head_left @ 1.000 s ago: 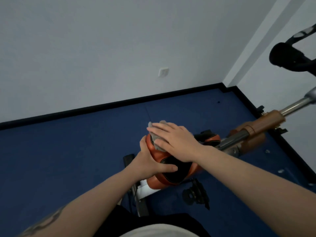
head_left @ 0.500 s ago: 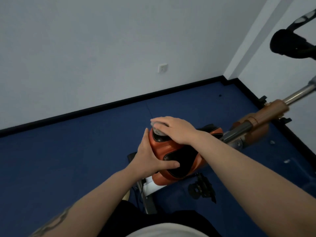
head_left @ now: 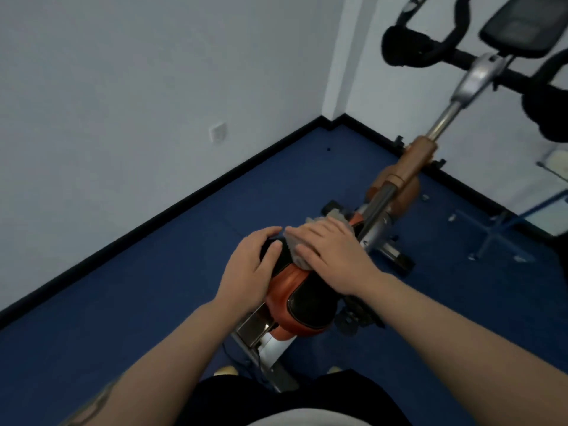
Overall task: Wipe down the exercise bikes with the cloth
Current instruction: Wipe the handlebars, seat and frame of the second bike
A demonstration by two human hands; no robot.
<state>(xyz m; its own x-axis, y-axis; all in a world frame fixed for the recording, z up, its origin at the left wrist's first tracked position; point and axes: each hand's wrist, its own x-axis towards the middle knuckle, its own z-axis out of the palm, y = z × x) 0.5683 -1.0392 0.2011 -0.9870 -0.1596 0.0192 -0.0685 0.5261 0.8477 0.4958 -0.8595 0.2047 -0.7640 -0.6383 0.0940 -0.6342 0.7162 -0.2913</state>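
Observation:
An exercise bike stands in front of me on the blue floor, its orange and black saddle (head_left: 302, 305) in the centre of the view. My left hand (head_left: 250, 272) grips the saddle's left side, fingers curled over its front tip. My right hand (head_left: 330, 255) lies flat on a grey cloth (head_left: 333, 218) and presses it onto the saddle's front part. The cloth shows past my fingertips and under the palm. The bike's orange frame (head_left: 412, 166) and silver post rise up to the black handlebars (head_left: 408, 46) and a dark console (head_left: 519, 24) at top right.
White walls with a black skirting board meet in a corner (head_left: 330, 118) behind the bike. A wall socket (head_left: 218, 132) is on the left wall. A blue metal frame (head_left: 504, 229) stands on the floor at the right. My feet are next to the bike's rear base (head_left: 264, 342).
My view has lifted and turned, bringing the handlebars and console into sight. My left hand moved from the saddle's side up to its tip. My right hand with the cloth slid along the saddle.

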